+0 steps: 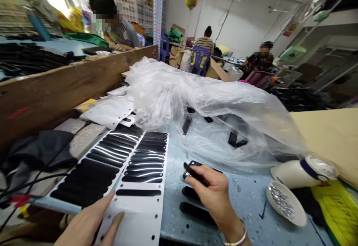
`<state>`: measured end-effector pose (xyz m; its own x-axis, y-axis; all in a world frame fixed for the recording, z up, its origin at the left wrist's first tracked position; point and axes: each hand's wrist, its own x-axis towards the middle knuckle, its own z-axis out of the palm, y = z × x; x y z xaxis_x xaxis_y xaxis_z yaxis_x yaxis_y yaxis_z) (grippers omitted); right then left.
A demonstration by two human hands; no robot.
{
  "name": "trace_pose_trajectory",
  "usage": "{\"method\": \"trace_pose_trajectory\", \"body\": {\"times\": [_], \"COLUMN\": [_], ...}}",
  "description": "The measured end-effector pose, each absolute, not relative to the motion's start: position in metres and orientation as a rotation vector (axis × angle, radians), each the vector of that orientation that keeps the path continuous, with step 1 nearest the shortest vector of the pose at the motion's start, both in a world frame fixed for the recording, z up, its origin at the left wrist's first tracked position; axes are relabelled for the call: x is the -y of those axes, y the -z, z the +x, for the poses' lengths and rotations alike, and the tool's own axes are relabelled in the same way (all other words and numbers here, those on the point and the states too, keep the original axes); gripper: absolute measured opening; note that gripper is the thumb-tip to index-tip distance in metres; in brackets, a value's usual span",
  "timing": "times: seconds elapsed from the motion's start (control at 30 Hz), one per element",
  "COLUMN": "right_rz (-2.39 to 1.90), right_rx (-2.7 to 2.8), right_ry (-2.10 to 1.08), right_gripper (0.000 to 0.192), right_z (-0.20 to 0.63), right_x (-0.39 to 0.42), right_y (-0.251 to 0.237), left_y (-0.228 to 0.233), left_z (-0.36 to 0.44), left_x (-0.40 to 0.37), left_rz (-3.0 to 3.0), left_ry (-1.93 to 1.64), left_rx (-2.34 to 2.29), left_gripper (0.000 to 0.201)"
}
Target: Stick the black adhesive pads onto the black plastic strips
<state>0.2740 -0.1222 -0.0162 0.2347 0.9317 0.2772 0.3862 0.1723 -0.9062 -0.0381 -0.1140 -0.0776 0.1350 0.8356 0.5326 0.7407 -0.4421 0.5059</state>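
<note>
Black oblong strips sit in rows on a white backing sheet [140, 186] that lies at the near left of the pale blue tabletop [246, 197]. The left hand [89, 223] rests flat on the sheet's near edge, fingers spread narrowly, apparently pinning it down. Just right, the right hand [212, 193] pinches a small black clip [192, 171] between thumb and fingers, lifted just above the tabletop over two loose black strips [192, 203]. Farther back, a crumpled clear plastic bag [212, 115] covers more black pieces. At the near right, a white dish [285, 203] holds shiny studs.
</note>
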Motion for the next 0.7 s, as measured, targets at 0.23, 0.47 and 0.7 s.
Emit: {"method": "trace_pose_trajectory", "body": {"times": [0.23, 0.47, 0.7], "right_rz": [-1.477, -1.442, -1.454], "right_rx": [1.718, 1.632, 1.741], "right_ry": [-0.329, -0.118, -0.031], "right_gripper": [0.014, 0.027, 0.028], "right_z": [0.267, 0.302, 0.323], "right_x": [0.149, 0.164, 0.17], "right_y": [0.038, 0.045, 0.047], "left_y": [0.034, 0.035, 0.032], "left_z": [0.07, 0.122, 0.139], "left_x": [0.084, 0.06, 0.056], "left_rz": [1.96, 1.085, 0.987], "left_ry": [-0.983, -0.568, -0.475], "left_rx": [-1.165, -0.885, -0.868], "left_gripper": [0.017, 0.021, 0.027]}}
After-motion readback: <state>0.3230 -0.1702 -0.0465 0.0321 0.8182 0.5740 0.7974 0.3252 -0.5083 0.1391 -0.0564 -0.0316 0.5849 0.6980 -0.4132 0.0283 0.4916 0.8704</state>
